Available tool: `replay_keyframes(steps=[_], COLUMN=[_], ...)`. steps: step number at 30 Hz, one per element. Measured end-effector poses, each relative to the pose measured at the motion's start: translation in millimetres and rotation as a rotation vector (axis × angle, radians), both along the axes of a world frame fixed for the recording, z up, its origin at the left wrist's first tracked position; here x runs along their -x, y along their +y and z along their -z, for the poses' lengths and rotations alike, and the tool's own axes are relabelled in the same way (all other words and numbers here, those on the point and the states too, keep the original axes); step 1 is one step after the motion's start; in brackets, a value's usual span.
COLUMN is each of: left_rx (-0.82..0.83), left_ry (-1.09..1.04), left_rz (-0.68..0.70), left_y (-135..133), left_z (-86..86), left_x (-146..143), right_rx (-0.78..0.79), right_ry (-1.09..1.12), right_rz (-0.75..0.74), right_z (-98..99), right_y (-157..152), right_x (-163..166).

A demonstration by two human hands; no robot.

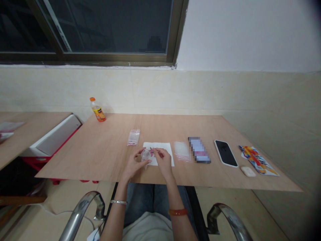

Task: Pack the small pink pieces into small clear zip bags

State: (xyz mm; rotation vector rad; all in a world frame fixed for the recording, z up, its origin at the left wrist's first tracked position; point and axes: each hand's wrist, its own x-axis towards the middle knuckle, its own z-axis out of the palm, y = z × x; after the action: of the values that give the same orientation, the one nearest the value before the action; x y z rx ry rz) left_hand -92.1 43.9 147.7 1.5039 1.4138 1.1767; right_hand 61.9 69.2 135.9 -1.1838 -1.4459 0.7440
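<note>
While the left hand (136,164) grips a small clear round plastic container (145,155) above a white paper sheet (160,146), the right hand (163,159) stays close beside it, its fingertips at small pink pieces (151,152).

head-worn view, facing forward and down

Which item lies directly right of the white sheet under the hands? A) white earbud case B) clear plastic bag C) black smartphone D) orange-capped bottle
B: the clear plastic bag lies beside the white sheet, before the pixelated object.
</note>
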Motion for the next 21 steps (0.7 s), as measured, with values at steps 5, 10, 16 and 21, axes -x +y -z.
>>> replay_keyframes(steps=[5, 10, 16, 21], left_rx=[0.003, -0.011, -0.029, -0.041], left_ry=[-0.006, 0.019, 0.025, 0.028], left_rz=[0.013, 0.0, -0.023, -0.048], left_y=[-0.3, -0.5, -0.1, -0.8], left_z=[0.0, -0.1, 3.4, 2.1], left_x=[0.4, 0.9, 4.3, 5.6], right_rx=[0.057, 0.083, 0.14, 0.125], right_ry=[-0.342, -0.426, -0.47, -0.469], right_rz=[0.053, 0.031, 0.016, 0.007], right_z=[25.9, 42.0, 43.1, 37.5], right_y=[6.5, 8.3, 10.9, 11.0], right_x=[-5.9, -1.1, 8.5, 17.8])
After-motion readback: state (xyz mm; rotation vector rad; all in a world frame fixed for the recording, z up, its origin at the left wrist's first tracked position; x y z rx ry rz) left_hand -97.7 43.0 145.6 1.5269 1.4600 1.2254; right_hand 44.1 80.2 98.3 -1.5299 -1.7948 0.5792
